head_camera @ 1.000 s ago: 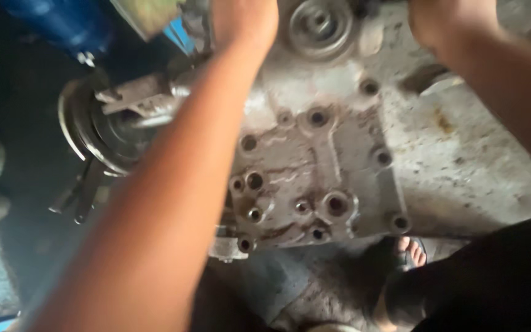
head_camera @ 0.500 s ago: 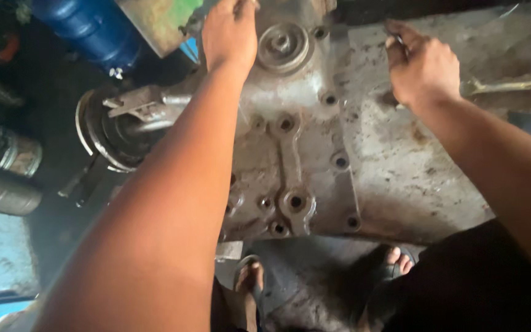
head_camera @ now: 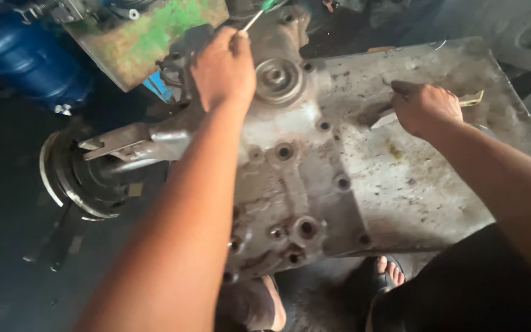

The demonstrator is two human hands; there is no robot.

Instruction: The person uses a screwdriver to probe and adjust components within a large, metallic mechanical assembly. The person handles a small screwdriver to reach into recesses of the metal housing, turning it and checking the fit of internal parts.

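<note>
The left hand [head_camera: 224, 67] grips a thin green-tipped tool [head_camera: 254, 17] at the upper middle of the frame, over the grey metal casing [head_camera: 290, 184]; keeping that tool steady would help. The right hand [head_camera: 424, 107] closes on a flat tool [head_camera: 471, 98] on the table [head_camera: 425, 184]. A blue canister [head_camera: 29, 58] and green block [head_camera: 149, 37] crowd the upper left.

My only view: head camera, looking steeply down, close over grey metal casing [head_camera: 290, 184]; both forearms enter from bottom edge.
</note>
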